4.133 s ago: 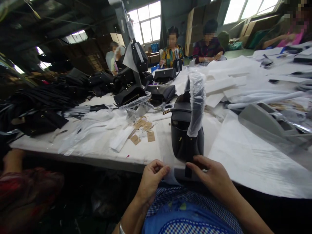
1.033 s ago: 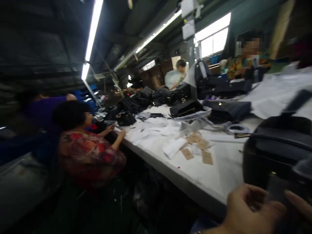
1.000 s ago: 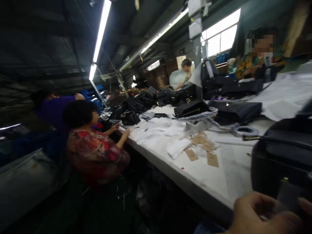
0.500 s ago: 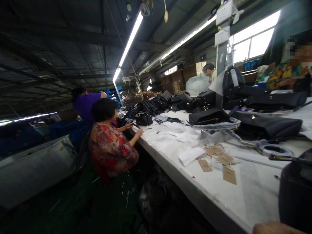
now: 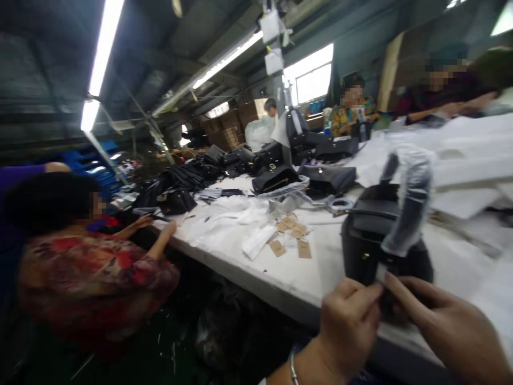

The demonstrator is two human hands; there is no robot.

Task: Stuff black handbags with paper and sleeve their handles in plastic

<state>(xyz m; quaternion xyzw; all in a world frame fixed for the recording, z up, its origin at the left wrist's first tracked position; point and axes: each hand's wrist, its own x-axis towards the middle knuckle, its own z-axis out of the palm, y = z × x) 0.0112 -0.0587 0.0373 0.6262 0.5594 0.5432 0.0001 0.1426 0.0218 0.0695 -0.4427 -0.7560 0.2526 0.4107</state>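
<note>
We had the black bag [image 5: 363,232] standing upright by the front edge of the white table [image 5: 240,272], probably so that its front lay within easy reach of both hands. Its raised handle wore a clear plastic wrap [image 5: 414,192], which we took to be there against scuffs; it arched over the bag's top and hung down its front. To the bag's left, brown card tags [image 5: 304,249] lay loosely heaped, perhaps left there to be near at hand. Behind the tags and left of the bag lay a ring-shaped roll [image 5: 340,205], with a dark flat bag [image 5: 331,179] just beyond it. White sheets [image 5: 452,144] spread behind and to the right of the bag, and well off to its left a co-worker's hands [image 5: 162,240] were at the table edge.

Our left hand [image 5: 348,321], low before the bag, was curled nearly closed, thumb and forefinger pinched on what seemed the lower end of a narrow strip [image 5: 381,271] at the bag's front. Our right hand [image 5: 449,326] was half curled in front of the bag's right side, its leading digit against that strip; blur and overlap kept us from telling whether it gripped.
</note>
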